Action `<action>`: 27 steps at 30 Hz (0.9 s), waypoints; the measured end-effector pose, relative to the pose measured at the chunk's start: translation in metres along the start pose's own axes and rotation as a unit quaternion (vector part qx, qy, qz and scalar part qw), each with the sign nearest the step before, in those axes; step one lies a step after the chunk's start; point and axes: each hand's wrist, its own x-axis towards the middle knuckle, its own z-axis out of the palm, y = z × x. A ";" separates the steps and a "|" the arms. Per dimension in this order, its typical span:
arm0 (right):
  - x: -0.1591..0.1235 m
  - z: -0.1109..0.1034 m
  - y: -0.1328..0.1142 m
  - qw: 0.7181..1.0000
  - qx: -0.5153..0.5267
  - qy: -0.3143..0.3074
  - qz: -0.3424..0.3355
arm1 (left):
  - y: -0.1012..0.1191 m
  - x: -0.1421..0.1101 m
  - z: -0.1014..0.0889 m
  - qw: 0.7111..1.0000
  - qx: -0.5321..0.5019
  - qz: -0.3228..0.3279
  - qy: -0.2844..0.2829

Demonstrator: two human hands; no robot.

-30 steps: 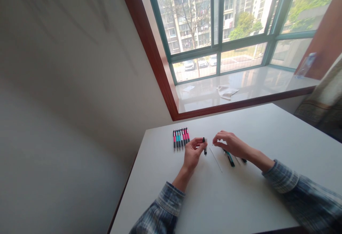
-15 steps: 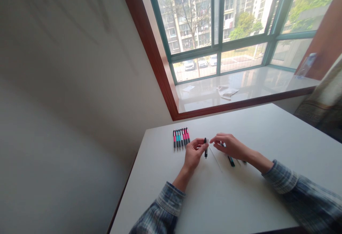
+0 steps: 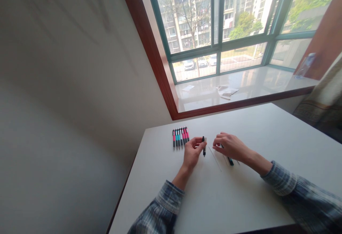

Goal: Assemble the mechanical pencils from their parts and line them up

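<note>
right hand [image 3: 230, 147] drew back, curled (over teal pen [image 3: 230, 161]); left hand [image 3: 191, 152] pinches black pen [image 3: 204, 148]

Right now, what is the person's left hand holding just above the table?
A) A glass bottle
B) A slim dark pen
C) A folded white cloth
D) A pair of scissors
B: the left hand pinches the slim dark pen upright in its fingertips, just beside the row of pens.

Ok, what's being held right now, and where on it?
The left hand pinches a black pen part near its upper end. Whether the right hand holds anything cannot be told.
</note>
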 end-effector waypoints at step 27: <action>-0.078 0.036 -0.094 0.997 -0.076 -0.019 -0.022 | -0.012 0.008 -0.012 0.997 0.011 0.054 0.063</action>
